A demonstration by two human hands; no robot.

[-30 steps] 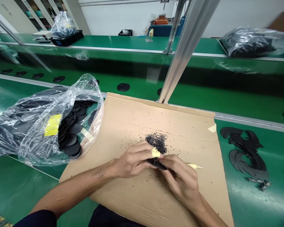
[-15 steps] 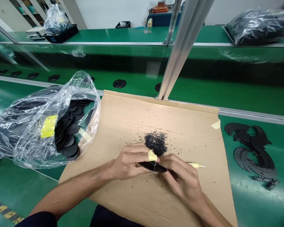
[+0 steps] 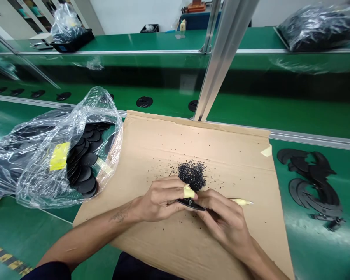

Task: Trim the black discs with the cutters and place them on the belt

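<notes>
Between my two hands, over the cardboard sheet (image 3: 151, 144), is a thin black disc (image 3: 194, 205), tilted. My left hand (image 3: 163, 199) grips its left side, with yellow tape (image 3: 188, 191) wrapped round one finger. The fingers of my right hand (image 3: 226, 217) are closed on the disc's right side. What lies between the fingertips is too small to make out. Just beyond my hands spreads a pile of tiny black pieces (image 3: 192, 174). A pale yellow pen-like tool with a pointed tip (image 3: 241, 202) lies right of the pile, partly behind my right hand.
At the left lies a clear plastic bag (image 3: 37, 155) of black discs. Black curved parts (image 3: 312, 179) lie on the green table at the right. A metal post (image 3: 218, 74) rises behind the cardboard. Beyond it, several black discs (image 3: 144, 102) rest on a green surface.
The disc has tilted and now shows a narrower face, with its left edge more covered by my left fingers. The view has shifted slightly. Both hands keep their hold.
</notes>
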